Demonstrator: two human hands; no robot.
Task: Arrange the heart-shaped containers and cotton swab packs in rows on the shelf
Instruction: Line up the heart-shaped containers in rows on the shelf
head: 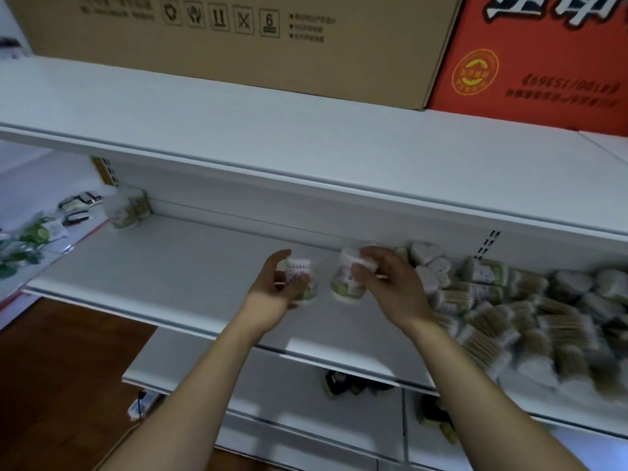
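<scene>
My left hand (277, 287) grips a small white container (300, 278) with a green and purple label above the white shelf (170, 266). Close beside it my right hand (387, 283) holds a second container (346, 283) of the same kind. On the right of the shelf lies a jumbled pile of cotton swab packs (492, 321), with heart-shaped containers (431, 266) at its back edge. Two or so containers (129, 209) stand at the shelf's far left back corner.
A brown cardboard box (238, 39) and a red box (530, 62) sit on the upper shelf. Green-printed packets (30, 239) and small dark items lie on the neighbouring shelf at left. Dark objects (343, 382) sit on a lower shelf. Wooden floor shows at lower left.
</scene>
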